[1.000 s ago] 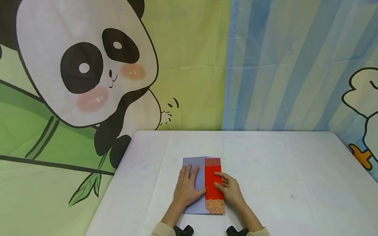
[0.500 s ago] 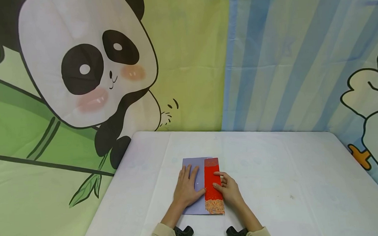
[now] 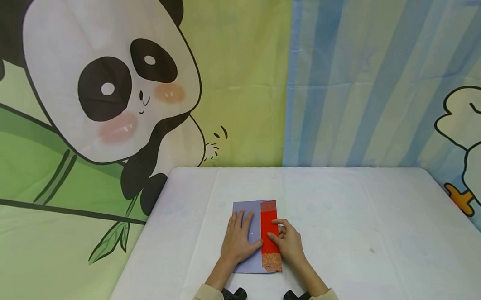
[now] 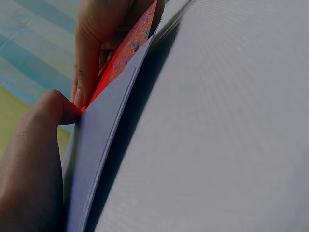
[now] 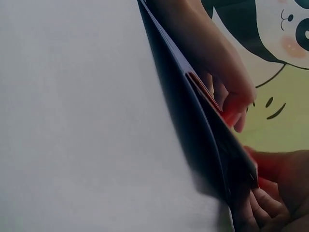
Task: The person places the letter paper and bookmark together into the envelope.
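A thin lilac booklet or folded sheet point(image 3: 252, 263) lies on the white table in the head view. Along its right side runs a red paper strip point(image 3: 265, 223) with mottled orange-red ends. My left hand point(image 3: 237, 243) rests flat on the lilac part, fingers spread, its thumb touching the strip's left edge. My right hand point(image 3: 290, 245) pinches the strip's right edge, thumb on top and some fingers hidden beneath. In the right wrist view the red flap point(image 5: 205, 92) curves up and over, with a gap between it and the lilac layer below.
The white table point(image 3: 370, 220) spreads out around the paper. Behind it hangs a curtain point(image 3: 241, 77) printed with a panda and stripes. Black devices point(image 3: 234, 297) are worn at both wrists.
My right hand has moved slightly left with the strip's right edge, so the red area looks narrower. The left hand has stayed in place.
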A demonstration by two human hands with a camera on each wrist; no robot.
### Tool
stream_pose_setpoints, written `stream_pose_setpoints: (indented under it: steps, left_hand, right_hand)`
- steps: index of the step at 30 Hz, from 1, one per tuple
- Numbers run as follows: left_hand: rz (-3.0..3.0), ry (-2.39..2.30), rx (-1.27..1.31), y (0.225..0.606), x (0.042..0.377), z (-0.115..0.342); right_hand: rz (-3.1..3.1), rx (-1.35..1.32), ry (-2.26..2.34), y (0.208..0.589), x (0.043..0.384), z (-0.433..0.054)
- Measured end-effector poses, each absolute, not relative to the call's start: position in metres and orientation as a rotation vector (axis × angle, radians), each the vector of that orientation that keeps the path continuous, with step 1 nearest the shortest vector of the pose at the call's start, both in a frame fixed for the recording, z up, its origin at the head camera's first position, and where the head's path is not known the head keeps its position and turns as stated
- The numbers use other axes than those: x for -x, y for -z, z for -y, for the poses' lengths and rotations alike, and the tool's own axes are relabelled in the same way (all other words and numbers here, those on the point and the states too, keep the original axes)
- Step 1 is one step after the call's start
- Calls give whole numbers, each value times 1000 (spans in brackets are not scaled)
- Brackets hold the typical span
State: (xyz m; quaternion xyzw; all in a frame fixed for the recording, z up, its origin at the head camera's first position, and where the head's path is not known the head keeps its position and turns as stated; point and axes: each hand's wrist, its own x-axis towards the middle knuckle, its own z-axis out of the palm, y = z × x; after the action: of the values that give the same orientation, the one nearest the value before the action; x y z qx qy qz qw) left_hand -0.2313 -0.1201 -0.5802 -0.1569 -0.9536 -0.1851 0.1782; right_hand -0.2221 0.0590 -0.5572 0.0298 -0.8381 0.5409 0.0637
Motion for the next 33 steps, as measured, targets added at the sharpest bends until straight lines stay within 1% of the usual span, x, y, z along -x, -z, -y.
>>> stream_pose_setpoints:
  steps: [7,15,21,23,29,33]
  left_hand:
    - [2733,482,433,582,232,120]
    - [2728,490,437,580,231,119]
    - [2733,494,440,578,230,120]
    - [2738,499,442,577,230,121]
    - [2760,474,437,578,230,122]
    - [2790,436,446,579,231,122]
  right_hand:
    - [2626,-175,-1717,559,226,-79]
    - [2735,-531,-1788,554,228,-95]
    - [2761,-606,-1843,555,228,-95]
    - [2781,-665,-1841,556,229,-96]
    - [2815,-957,-1732,557,229,-101]
    - [2826,-1019,-1601,556,227,-100]
